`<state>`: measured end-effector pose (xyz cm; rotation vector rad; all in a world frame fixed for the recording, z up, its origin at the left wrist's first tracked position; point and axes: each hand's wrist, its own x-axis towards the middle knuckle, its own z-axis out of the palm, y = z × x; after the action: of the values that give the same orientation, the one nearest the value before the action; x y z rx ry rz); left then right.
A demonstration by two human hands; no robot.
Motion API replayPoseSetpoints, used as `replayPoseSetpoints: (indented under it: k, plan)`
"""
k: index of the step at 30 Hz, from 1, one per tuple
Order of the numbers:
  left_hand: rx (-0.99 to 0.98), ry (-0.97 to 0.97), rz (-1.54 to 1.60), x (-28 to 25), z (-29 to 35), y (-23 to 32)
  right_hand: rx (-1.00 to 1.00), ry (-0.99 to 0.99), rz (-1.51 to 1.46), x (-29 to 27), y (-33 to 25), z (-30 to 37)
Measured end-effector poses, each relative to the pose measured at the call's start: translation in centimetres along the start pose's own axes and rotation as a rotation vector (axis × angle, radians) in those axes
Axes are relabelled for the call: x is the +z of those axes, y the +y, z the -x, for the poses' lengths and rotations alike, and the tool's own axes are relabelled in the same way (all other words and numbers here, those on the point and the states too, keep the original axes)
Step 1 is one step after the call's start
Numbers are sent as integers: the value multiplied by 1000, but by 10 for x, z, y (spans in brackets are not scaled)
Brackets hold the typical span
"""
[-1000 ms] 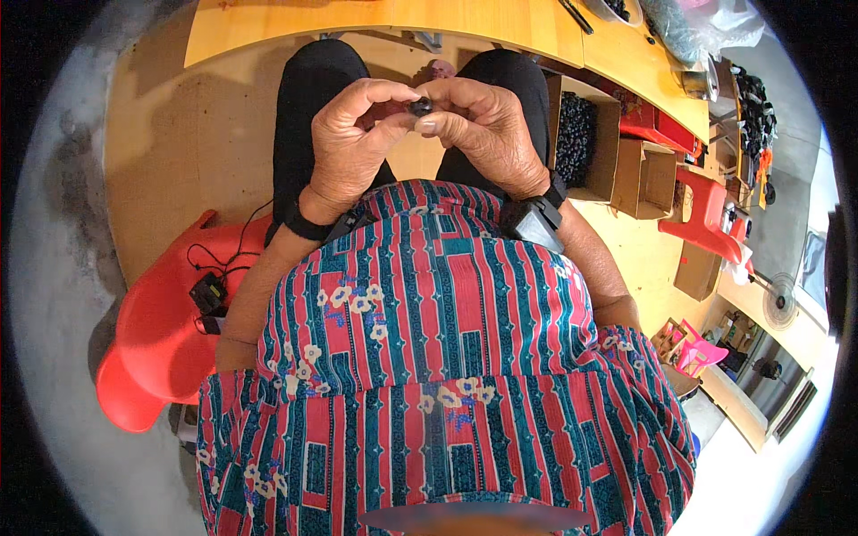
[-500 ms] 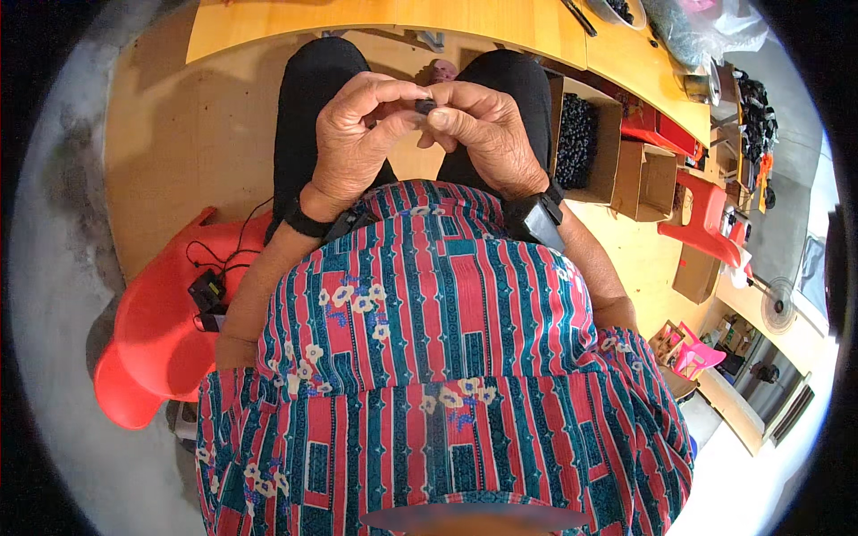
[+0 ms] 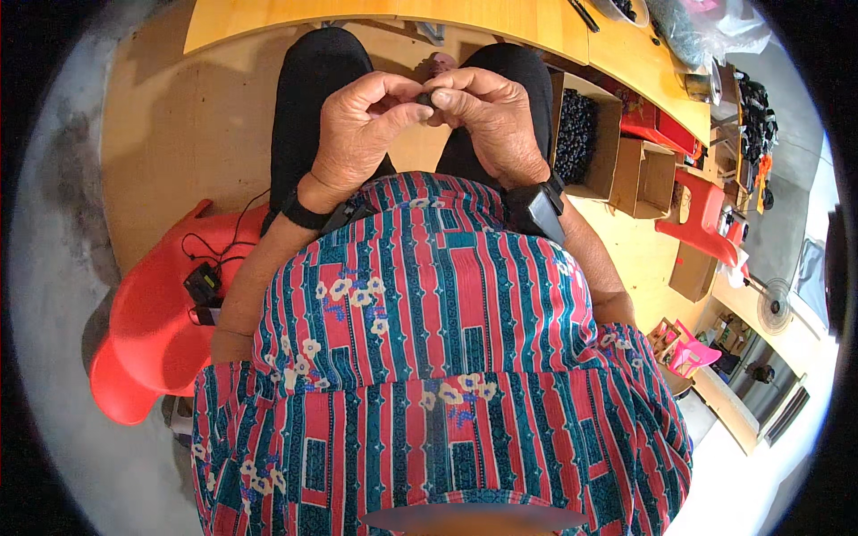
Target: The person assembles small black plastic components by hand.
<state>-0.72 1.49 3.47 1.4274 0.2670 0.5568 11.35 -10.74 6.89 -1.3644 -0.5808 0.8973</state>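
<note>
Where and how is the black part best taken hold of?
Probably by the left and right edges of the black part, with a light fingertip pinch from either side: it is small, and the fingertips of the left hand and right hand meet around it there. They hide its exact shape.

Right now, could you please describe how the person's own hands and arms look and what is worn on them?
The left hand and right hand are without gloves. Each wrist has a black band; the right one carries a boxy grey-and-black device. Forearms are bare below short sleeves striped pink and teal.
</note>
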Motion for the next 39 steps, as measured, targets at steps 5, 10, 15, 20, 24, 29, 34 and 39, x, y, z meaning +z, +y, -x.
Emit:
replayPoseSetpoints:
  k: [5,10,15,20,24,29,34,39]
  plan:
    - [-146,-50,135,1,0,-5,35,26,-17,-2,4,0]
    - [-201,-90,226,1,1,-13,157,25,-233,-6,14,0]
    - [-274,-104,343,3,2,-15,182,-37,-427,-7,21,-1]
    - [-327,-88,378,4,2,-12,229,-79,-515,-10,26,-2]
    - [-320,-80,398,4,1,-15,280,-70,-526,-9,22,-2]
    - [-311,-53,377,5,0,-20,289,-51,-513,-9,26,-4]
    - [-306,-45,387,4,-1,-19,219,16,-505,-1,26,-3]
    - [-347,-47,352,4,1,-21,156,123,-512,7,39,-1]
